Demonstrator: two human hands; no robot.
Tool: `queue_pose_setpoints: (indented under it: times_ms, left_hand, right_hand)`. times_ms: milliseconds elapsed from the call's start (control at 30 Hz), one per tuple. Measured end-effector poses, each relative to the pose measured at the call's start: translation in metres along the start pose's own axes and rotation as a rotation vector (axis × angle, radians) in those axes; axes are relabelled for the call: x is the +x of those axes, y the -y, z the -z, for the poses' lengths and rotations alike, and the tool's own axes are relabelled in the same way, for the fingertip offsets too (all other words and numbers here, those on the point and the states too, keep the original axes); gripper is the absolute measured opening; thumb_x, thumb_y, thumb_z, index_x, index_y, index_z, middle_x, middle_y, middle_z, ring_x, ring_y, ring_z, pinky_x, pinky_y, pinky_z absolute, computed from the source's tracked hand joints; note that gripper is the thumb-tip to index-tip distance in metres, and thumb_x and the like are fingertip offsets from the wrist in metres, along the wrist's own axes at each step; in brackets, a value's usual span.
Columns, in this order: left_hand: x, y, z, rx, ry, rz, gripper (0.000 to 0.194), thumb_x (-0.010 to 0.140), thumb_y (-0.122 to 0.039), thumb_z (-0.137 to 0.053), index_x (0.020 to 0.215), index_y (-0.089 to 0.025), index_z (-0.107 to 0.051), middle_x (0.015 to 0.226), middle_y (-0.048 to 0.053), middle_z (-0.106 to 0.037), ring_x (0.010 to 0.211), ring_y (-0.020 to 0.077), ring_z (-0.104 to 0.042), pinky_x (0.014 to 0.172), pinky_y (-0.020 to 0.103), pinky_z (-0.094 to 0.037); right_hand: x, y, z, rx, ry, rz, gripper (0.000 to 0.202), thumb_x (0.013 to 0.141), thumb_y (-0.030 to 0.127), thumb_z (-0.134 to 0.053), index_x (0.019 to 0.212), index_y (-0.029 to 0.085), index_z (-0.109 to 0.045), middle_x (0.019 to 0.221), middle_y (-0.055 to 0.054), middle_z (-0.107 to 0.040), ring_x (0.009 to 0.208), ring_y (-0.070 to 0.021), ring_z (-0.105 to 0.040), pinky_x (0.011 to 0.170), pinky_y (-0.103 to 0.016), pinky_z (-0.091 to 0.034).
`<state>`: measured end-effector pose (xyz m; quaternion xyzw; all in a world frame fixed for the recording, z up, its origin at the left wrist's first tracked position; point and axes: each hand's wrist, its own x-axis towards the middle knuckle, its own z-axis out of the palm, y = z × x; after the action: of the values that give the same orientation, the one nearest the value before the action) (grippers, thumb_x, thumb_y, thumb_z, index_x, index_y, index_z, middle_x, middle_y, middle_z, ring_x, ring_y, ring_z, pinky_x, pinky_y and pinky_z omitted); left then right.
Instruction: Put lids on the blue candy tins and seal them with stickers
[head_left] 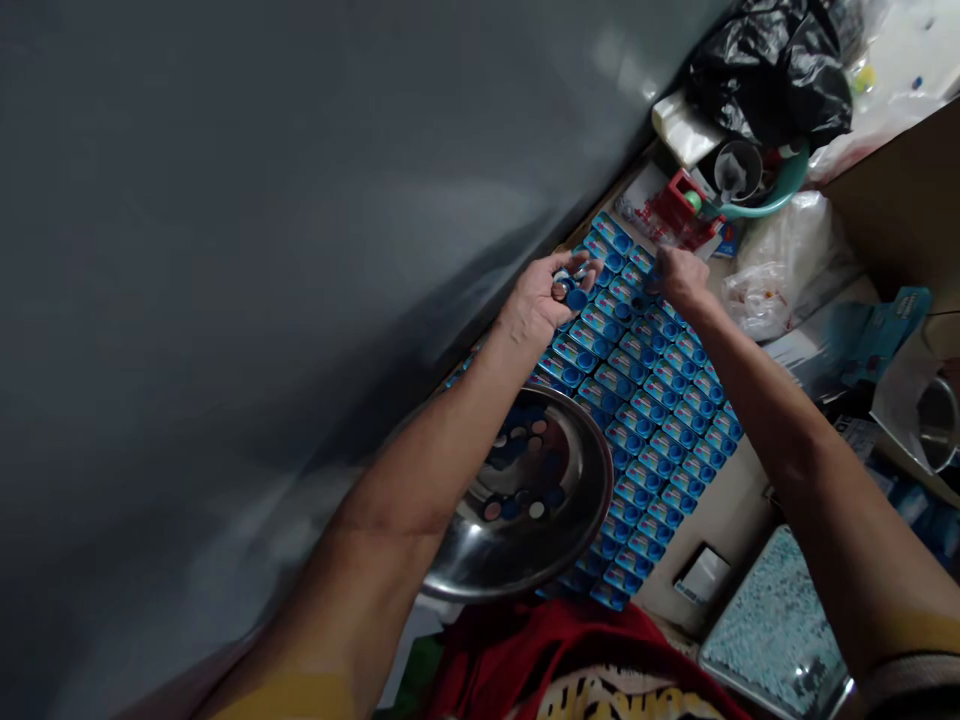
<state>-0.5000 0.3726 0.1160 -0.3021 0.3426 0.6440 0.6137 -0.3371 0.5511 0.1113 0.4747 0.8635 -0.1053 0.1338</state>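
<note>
Palm up, my left hand (546, 292) holds several small round discs (576, 298), some blue, some silvery, in its curled fingers. It is over the upper left of many small blue packs (616, 378) laid in slanting rows, each with a round blue spot. My right hand (679, 276) is over the upper right of the rows, its fingers bent together and pointing down; what they hold, if anything, is hidden. Below my left forearm stands a wide steel bowl (480, 570) with more loose discs (536, 510) in it, partly covered by the arm.
A grey wall (262, 200) runs along the left. Beyond the packs are a red tape dispenser (686, 205), a teal basin (784, 190) and a black plastic bag (772, 70). At the right lie a clear plastic bag (795, 250) and a tray of pale blue bits (776, 620).
</note>
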Motion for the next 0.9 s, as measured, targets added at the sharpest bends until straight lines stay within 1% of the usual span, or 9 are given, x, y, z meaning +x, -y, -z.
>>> queue_pose_setpoints:
  times_ms: [133, 200, 300, 400, 500, 600, 667, 833, 900]
  left_hand:
    - [-0.021, -0.006, 0.014, 0.055, -0.016, -0.045, 0.018, 0.102, -0.014, -0.055, 0.109, -0.012, -0.072, 0.082, 0.008, -0.076, 0.071, 0.0139, -0.077, 0.06, 0.016, -0.061]
    - [-0.026, -0.007, 0.02, 0.054, -0.031, -0.053, 0.017, 0.101, -0.015, -0.057, 0.11, -0.011, -0.071, 0.085, 0.01, -0.076, 0.07, 0.0135, -0.077, 0.058, 0.015, -0.061]
    - [-0.028, -0.007, 0.025, 0.041, -0.037, -0.061, 0.019, 0.101, -0.014, -0.057, 0.111, -0.011, -0.072, 0.086, 0.01, -0.077, 0.069, 0.0128, -0.077, 0.057, 0.014, -0.06]
    - [-0.026, -0.004, 0.026, 0.008, -0.018, -0.074, 0.021, 0.1, -0.013, -0.056, 0.112, -0.011, -0.072, 0.083, 0.009, -0.077, 0.069, 0.0136, -0.077, 0.059, 0.015, -0.061]
    - [-0.019, -0.001, 0.022, -0.024, 0.004, -0.066, 0.021, 0.098, -0.011, -0.058, 0.114, -0.01, -0.073, 0.085, 0.01, -0.078, 0.064, 0.0121, -0.074, 0.058, 0.015, -0.06]
    - [-0.007, 0.002, 0.013, -0.038, 0.044, -0.06, 0.025, 0.098, -0.011, -0.06, 0.119, -0.011, -0.072, 0.085, 0.01, -0.079, 0.067, 0.0133, -0.076, 0.06, 0.016, -0.06]
    - [0.002, 0.006, 0.007, -0.036, 0.063, -0.066, 0.027, 0.098, -0.011, -0.059, 0.121, -0.011, -0.072, 0.081, 0.008, -0.077, 0.071, 0.0153, -0.078, 0.062, 0.018, -0.062]
    - [0.014, 0.018, -0.004, -0.025, 0.053, -0.078, 0.021, 0.098, -0.011, -0.06, 0.115, -0.012, -0.072, 0.077, 0.005, -0.076, 0.068, 0.0139, -0.077, 0.062, 0.018, -0.062]
    - [0.011, 0.021, -0.005, -0.029, 0.028, -0.092, 0.019, 0.097, -0.009, -0.061, 0.112, -0.012, -0.072, 0.074, 0.004, -0.074, 0.067, 0.0138, -0.076, 0.064, 0.018, -0.062]
  right_hand:
    - [-0.052, 0.021, -0.005, 0.056, -0.114, 0.221, 0.023, 0.093, 0.024, -0.07, 0.113, 0.026, -0.081, 0.119, -0.009, -0.077, 0.106, -0.0267, -0.069, 0.09, -0.035, -0.051]
    - [-0.071, 0.03, -0.015, 0.081, -0.069, 0.312, 0.028, 0.097, 0.024, -0.063, 0.118, 0.026, -0.082, 0.124, -0.01, -0.075, 0.108, -0.026, -0.069, 0.089, -0.034, -0.051]
    - [-0.082, 0.034, -0.028, 0.1, 0.016, 0.377, 0.03, 0.097, 0.022, -0.06, 0.117, 0.024, -0.083, 0.122, -0.011, -0.075, 0.109, -0.0256, -0.069, 0.089, -0.032, -0.051]
    - [-0.076, 0.029, -0.031, 0.154, -0.042, 0.322, 0.032, 0.096, 0.02, -0.057, 0.115, 0.021, -0.084, 0.118, -0.01, -0.076, 0.107, -0.0245, -0.07, 0.092, -0.032, -0.052]
    - [-0.066, 0.021, -0.025, 0.115, -0.111, 0.185, 0.031, 0.092, 0.02, -0.059, 0.11, 0.022, -0.085, 0.115, -0.011, -0.076, 0.107, -0.0262, -0.071, 0.092, -0.034, -0.052]
    - [-0.054, 0.015, -0.023, 0.016, -0.058, 0.074, 0.025, 0.087, 0.023, -0.067, 0.104, 0.024, -0.084, 0.111, -0.01, -0.078, 0.107, -0.0301, -0.072, 0.09, -0.038, -0.053]
    - [-0.041, 0.012, -0.025, 0.009, -0.02, 0.021, 0.024, 0.084, 0.026, -0.074, 0.106, 0.024, -0.081, 0.11, -0.01, -0.079, 0.107, -0.0321, -0.072, 0.091, -0.04, -0.053]
    - [-0.007, 0.003, -0.032, 0.128, -0.057, -0.055, 0.047, 0.081, 0.047, -0.084, 0.118, 0.024, -0.07, 0.107, -0.011, -0.077, 0.107, -0.0333, -0.07, 0.092, -0.045, -0.055]
    - [-0.006, 0.004, -0.027, 0.139, -0.043, -0.075, 0.051, 0.077, 0.045, -0.088, 0.12, 0.025, -0.069, 0.106, -0.01, -0.077, 0.107, -0.0332, -0.07, 0.092, -0.046, -0.055]
